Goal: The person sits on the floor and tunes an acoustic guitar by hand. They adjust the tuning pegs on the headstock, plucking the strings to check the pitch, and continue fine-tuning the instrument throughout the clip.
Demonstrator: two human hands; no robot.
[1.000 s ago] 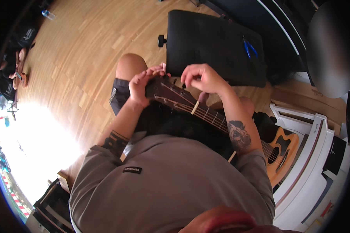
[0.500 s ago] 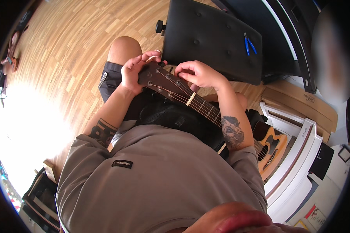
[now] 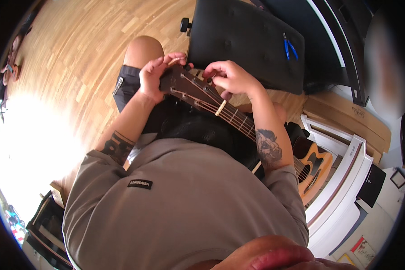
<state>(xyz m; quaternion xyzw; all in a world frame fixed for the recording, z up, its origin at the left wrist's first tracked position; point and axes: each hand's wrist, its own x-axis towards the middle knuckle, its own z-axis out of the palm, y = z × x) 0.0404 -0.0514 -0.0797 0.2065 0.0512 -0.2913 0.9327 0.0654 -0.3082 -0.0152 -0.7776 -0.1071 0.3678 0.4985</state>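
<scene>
An acoustic guitar's dark headstock [image 3: 183, 86] lies in front of me. Its neck [image 3: 234, 117] runs under my right forearm toward a light wooden body [image 3: 314, 173] at the right. My left hand [image 3: 154, 76] is wrapped round the headstock's end, its fingers bent over the far edge by a dark tuning peg [image 3: 190, 66]. Along that same far edge, my right hand [image 3: 231, 78] has its fingers curled in at another tuning peg [image 3: 209, 81]. Its fingertips are partly hidden. Strings run from the posts over a pale nut [image 3: 221, 108].
Beyond the headstock stands a black padded bench [image 3: 243, 40] with a side knob [image 3: 184, 24]. Blue-handled pliers [image 3: 290, 47] lie on it. To the right are a white slatted frame [image 3: 339, 180] and a cardboard box [image 3: 351, 114]. Wooden floor [image 3: 85, 54] stretches out at the left.
My right hand has shifted slightly up and its fingers are a little differently bent at the peg. My left hand keeps its place on the headstock. The whole view has moved slightly.
</scene>
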